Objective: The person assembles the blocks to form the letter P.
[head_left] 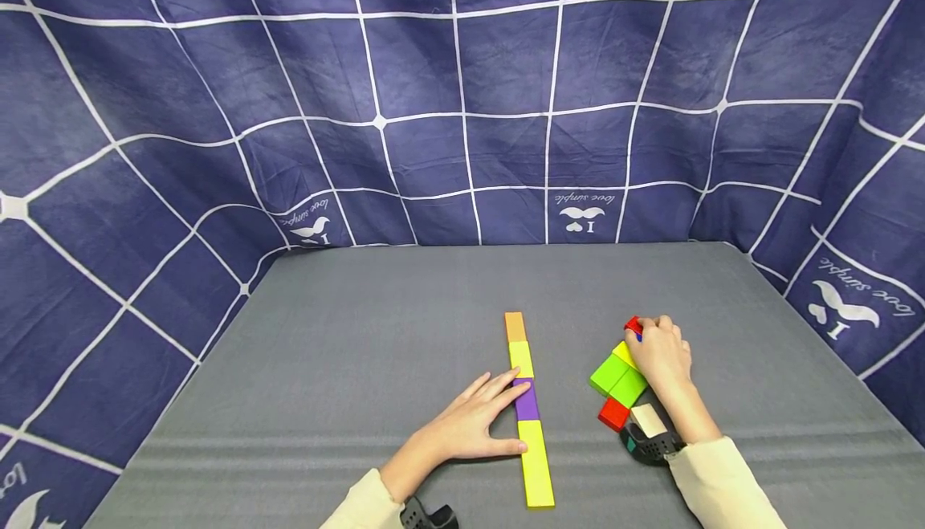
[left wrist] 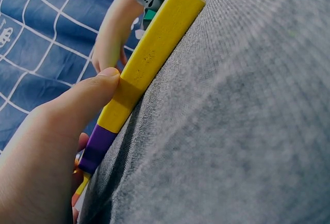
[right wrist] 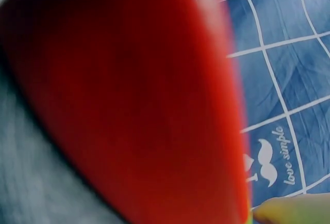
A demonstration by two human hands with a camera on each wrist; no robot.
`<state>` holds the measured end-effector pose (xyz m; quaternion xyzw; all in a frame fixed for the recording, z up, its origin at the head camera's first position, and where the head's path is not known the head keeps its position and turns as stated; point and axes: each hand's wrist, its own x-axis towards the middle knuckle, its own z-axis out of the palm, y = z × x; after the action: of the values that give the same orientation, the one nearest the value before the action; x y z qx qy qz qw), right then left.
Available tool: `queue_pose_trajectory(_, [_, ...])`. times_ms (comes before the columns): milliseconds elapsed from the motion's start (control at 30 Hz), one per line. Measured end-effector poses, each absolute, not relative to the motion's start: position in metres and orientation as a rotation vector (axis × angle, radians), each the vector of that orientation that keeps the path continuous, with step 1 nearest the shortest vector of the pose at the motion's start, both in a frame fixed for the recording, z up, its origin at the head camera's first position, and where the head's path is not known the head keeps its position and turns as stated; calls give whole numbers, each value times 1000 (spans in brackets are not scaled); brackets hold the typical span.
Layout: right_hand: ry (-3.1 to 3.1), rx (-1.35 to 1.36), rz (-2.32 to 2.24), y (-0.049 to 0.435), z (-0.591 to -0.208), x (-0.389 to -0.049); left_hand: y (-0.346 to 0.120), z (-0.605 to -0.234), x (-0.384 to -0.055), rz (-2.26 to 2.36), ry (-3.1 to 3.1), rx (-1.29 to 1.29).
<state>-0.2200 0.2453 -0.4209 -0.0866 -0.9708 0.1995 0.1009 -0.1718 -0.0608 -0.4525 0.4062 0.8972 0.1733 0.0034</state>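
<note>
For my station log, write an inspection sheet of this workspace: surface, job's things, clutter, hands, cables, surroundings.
Surface: gray cloth, creased toward the person.
Job's things: row of blocks, lined up end to end, orange, yellow, purple, yellow; cluster of blocks to its right, including green and red ones.
Clutter: nothing seen.
Hands: left hand touches the row; right hand is at the cluster's far end, grip unclear.
Cables: nothing seen.
Surroundings: blue fabric with white lines, behind and at both sides.

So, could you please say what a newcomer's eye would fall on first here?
The row of orange, yellow and purple blocks midway across the grey table, touched by the left hand, probably stands out first. Next is the cluster of blocks to its right, with the right hand at its far end.
</note>
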Motion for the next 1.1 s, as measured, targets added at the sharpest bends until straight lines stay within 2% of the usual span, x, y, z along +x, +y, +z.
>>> queue_pose_trajectory(567, [-2904,9,544,225,-427,-222,-51,-454,-161,503,2838,1300])
queue_pose_trajectory(1100, [-2886,199,544,191,-427,-221,-50,-451,-164,461,2805,1267])
